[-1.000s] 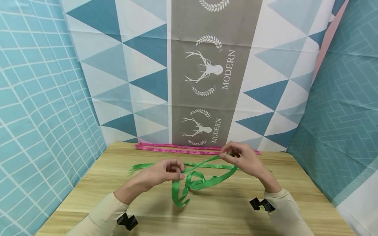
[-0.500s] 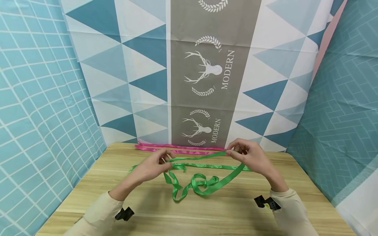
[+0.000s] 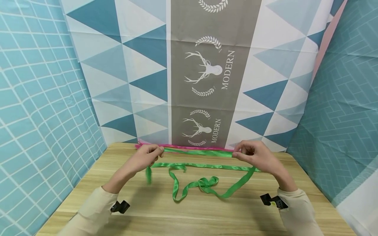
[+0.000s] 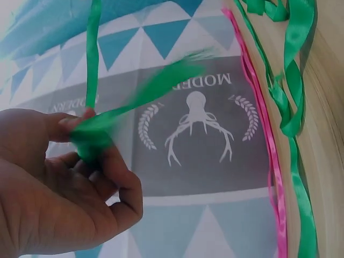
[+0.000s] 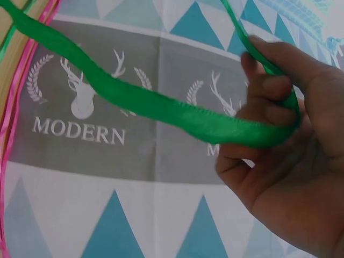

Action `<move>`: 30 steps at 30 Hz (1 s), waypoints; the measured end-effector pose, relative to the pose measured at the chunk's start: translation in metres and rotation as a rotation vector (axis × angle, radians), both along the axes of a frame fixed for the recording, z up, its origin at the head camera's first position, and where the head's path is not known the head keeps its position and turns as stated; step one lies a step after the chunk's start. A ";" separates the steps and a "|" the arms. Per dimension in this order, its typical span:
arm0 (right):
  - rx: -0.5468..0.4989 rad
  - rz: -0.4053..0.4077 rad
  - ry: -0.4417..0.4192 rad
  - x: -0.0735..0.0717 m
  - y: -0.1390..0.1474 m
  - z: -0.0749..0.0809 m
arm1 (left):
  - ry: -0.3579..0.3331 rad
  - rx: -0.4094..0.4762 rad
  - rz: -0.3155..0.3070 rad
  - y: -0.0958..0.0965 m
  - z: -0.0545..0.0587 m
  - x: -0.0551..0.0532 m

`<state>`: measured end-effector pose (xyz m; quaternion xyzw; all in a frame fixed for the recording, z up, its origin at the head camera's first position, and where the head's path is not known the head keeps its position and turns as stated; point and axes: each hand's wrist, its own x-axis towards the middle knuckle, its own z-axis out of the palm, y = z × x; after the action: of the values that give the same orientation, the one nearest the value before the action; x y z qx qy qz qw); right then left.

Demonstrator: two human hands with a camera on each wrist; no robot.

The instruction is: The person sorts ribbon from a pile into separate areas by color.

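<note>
A green satin ribbon (image 3: 200,152) stretches nearly straight between both hands above the table. My left hand (image 3: 146,156) pinches it near one end, between thumb and fingers, and a short blurred tail hangs below. In the left wrist view that green tail (image 4: 156,88) sticks out past the fingers. My right hand (image 3: 255,155) pinches the ribbon farther along. From there its rest drops to the table, where a loose loop or knot (image 3: 206,183) lies in front of the hands. In the right wrist view the ribbon (image 5: 177,115) wraps past the curled fingers.
Behind the loose loop, another green ribbon strip (image 3: 206,166) lies across the wooden table (image 3: 189,216). Pink ribbon (image 4: 271,161) runs along the table's back edge, against a patterned cloth backdrop (image 3: 203,75). Blue cloths (image 3: 38,98) hang at both sides.
My hands have moved apart, the left one outward and farther back. The ribbon between them has lengthened and straightened, and the loop has settled lower on the table.
</note>
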<state>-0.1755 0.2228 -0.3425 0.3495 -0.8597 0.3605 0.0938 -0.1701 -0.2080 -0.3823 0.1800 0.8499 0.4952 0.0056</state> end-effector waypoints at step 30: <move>0.286 -0.115 -0.166 -0.006 0.065 0.008 | -0.035 -0.074 0.235 -0.062 -0.009 -0.032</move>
<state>-0.1812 0.2874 -0.3342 0.2786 -0.9256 0.2562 -0.0079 -0.2023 -0.2698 -0.3911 0.0700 0.8825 0.4640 -0.0309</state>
